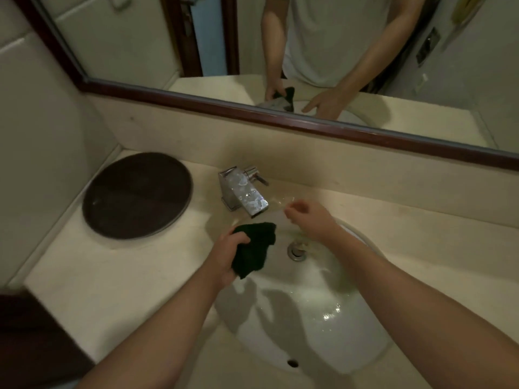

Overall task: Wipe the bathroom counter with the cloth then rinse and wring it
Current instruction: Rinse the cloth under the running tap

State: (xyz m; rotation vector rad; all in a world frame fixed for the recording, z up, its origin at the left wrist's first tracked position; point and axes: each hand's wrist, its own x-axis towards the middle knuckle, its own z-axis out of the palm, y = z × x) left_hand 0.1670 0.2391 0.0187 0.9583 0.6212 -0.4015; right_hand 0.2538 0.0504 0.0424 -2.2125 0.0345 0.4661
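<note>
Both hands reach out over the round white sink bowl (309, 318), which looks smooth and shiny with wet sparkles inside. One is the left hand (227, 256), and it grips a dark green fuzzy cloth (254, 248), with the thumb and fingers curled tight around one side. That soft cloth is bunched up and hangs down over the left part of the bowl, just below the tip of the tap. The other is the right hand (309, 220), and it holds nothing; its fingers are loose and a little bent, close beside the spout. A shiny silver boxy tap (243, 193) with flat sides sits behind the bowl on the pale cream stone counter (112, 276), and a small round handle sticks out on its right. At the bottom of the bowl is a round metal drain (296, 251). On the left of the counter lies a big flat dark brown round tray (137, 195) with a thin raised edge. Above it all runs a wide mirror with a dark red wooden frame (252, 108).
</note>
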